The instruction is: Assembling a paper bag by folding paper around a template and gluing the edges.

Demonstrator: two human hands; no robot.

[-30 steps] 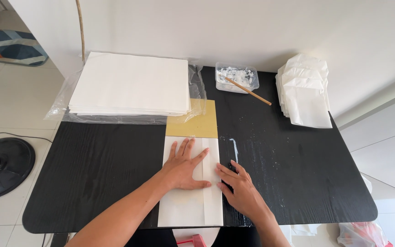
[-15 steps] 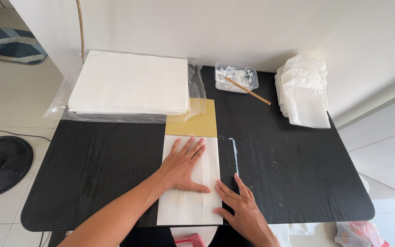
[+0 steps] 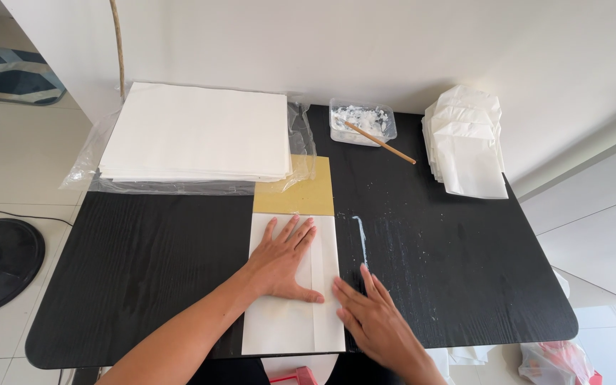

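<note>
Left hand (image 3: 284,261) flat on folded white paper (image 3: 292,324), right hand (image 3: 370,318) at its edge, black table (image 3: 144,264)

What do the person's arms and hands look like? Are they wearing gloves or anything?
No gloves. Both the left hand and the right hand are bare, and so are the forearms right down to the bottom edge of the picture, so no sleeves show. I can see no rings, watch or bracelets on either one. The fingers are long and slim, with short nails.

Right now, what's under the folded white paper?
A yellow board sticks out beyond the folded white paper on the black table. Both hands, left and right, press the paper; the board's covered part is hidden.
</note>
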